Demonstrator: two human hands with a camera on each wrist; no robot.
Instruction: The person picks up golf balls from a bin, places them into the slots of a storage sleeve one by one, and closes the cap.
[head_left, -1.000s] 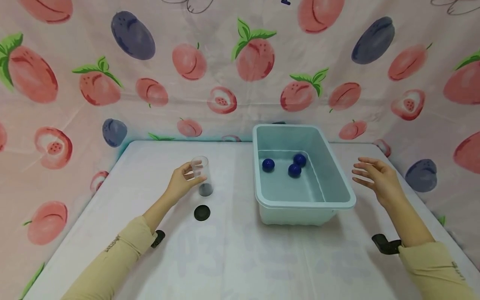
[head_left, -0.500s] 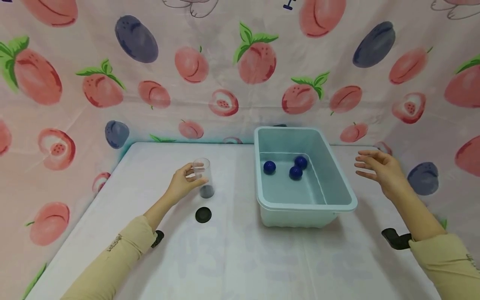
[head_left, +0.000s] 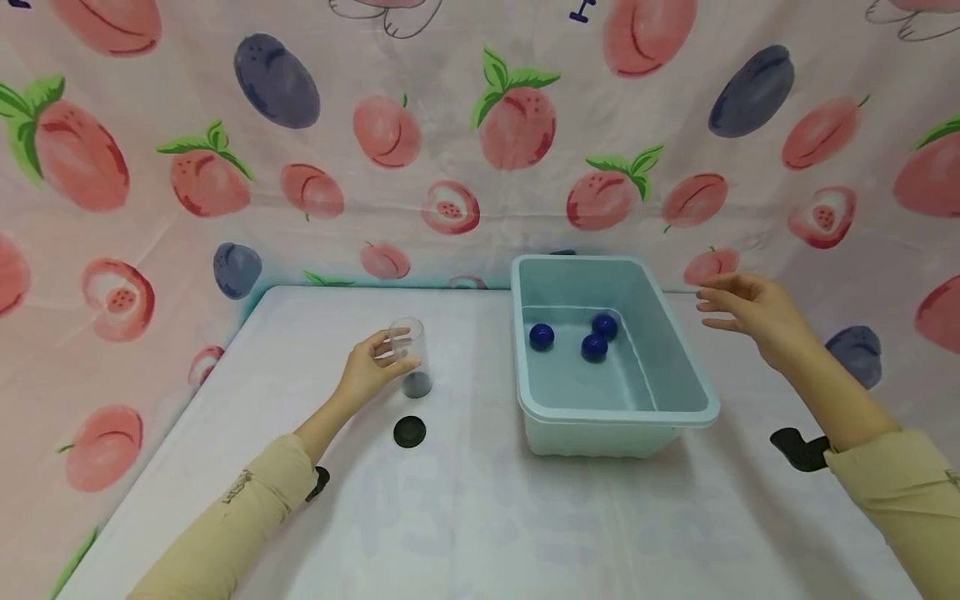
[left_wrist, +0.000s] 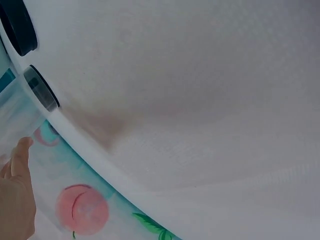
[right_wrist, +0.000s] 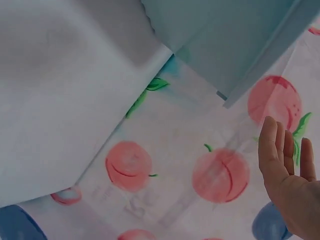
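My left hand (head_left: pixel 372 370) grips a clear plastic cup (head_left: pixel 409 356) that stands upright on the white table (head_left: pixel 465 508); the cup has a dark base (left_wrist: pixel 41 88). A black round lid (head_left: pixel 409 431) lies on the table just in front of the cup. A light blue plastic bin (head_left: pixel 678 392) sits right of centre and holds three dark blue balls (head_left: pixel 594 347). My right hand (head_left: pixel 750 310) hovers open in the air beside the bin's far right corner, fingers spread toward the bin and holding nothing. In the right wrist view its straight fingers (right_wrist: pixel 280 157) show near the bin's wall (right_wrist: pixel 235 45).
A cloth printed with peaches and plums (head_left: pixel 450 142) walls in the table at the back and both sides. Black wrist-camera mounts (head_left: pixel 801 448) sit by each sleeve. The bin stands between my two hands.
My right hand has risen and moved farther back along the bin's right side. My left hand and the cup have stayed in place.
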